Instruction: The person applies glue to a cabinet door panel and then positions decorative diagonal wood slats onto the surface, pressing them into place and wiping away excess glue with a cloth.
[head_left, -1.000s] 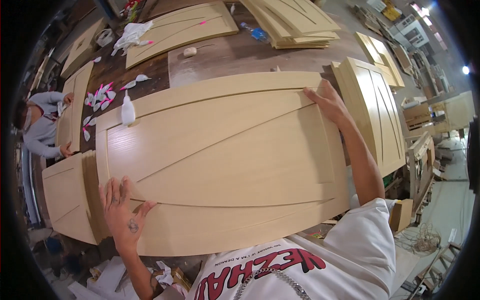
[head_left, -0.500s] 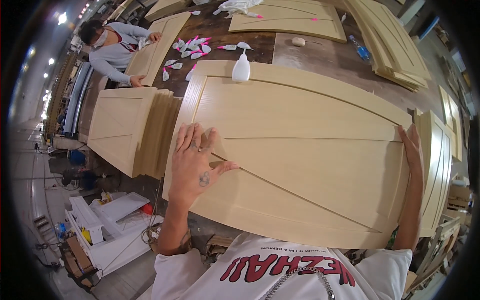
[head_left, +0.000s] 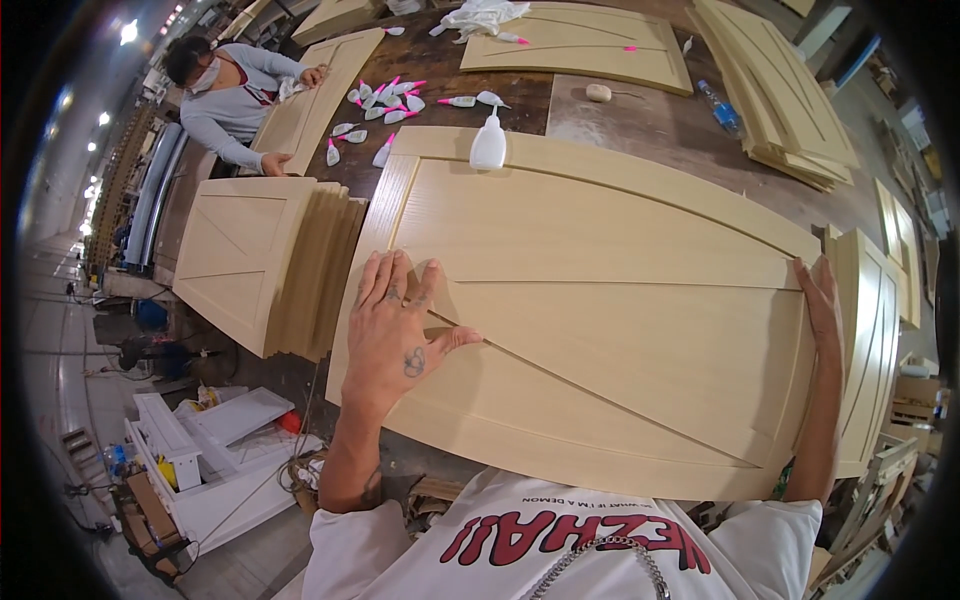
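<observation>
Grey-sleeved, a co-worker (head_left: 240, 82) bends near a stack of boards (head_left: 235, 225) at far left. The left hand (head_left: 385, 335) rests on the left end of a wide wooden door (head_left: 610, 330) in the middle, fingers slightly spread, thumb out. A white bottle (head_left: 488, 148) sits by the door's far edge. The right hand (head_left: 822, 300) touches its right end; whether those fingers pinch, I cannot tell.

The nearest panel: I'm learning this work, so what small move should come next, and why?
Perhaps lift the white bottle off the panel with the left hand: it rests near the far edge and might slide if the panel shifts. The right hand is at the panel's right edge.
</observation>
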